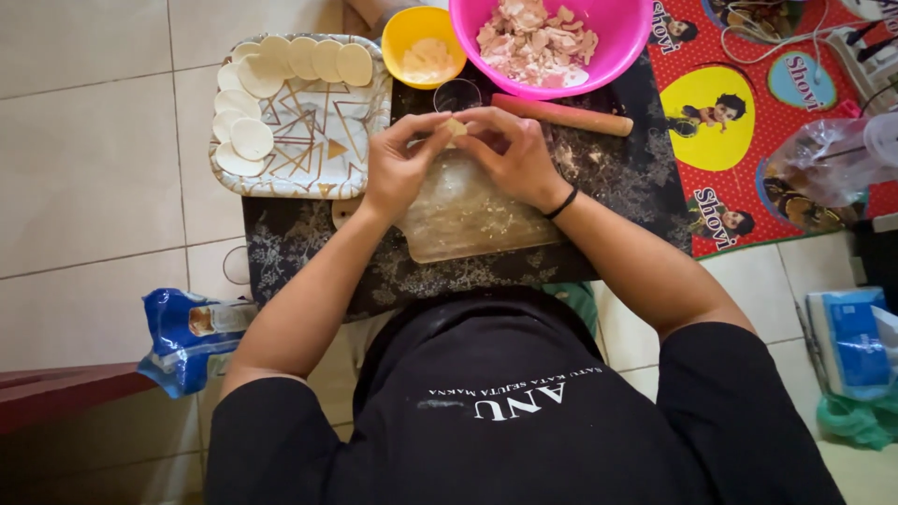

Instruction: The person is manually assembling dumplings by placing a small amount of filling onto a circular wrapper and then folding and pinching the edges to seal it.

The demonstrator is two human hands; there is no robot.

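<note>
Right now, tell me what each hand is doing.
Left hand: closed, pinching the small dough piece.
Right hand: closed, pinching the same dough piece.

blue bag (187,337) floor L | blue-white pack (851,341) floor R

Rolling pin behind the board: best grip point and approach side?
Probably grip the rolling pin at mid-length, coming from above. It lies flat and slightly slanted on the dark mat, with the pink bowl overlapping its far side. Its right end is free, and the right hand is nearest.
</note>
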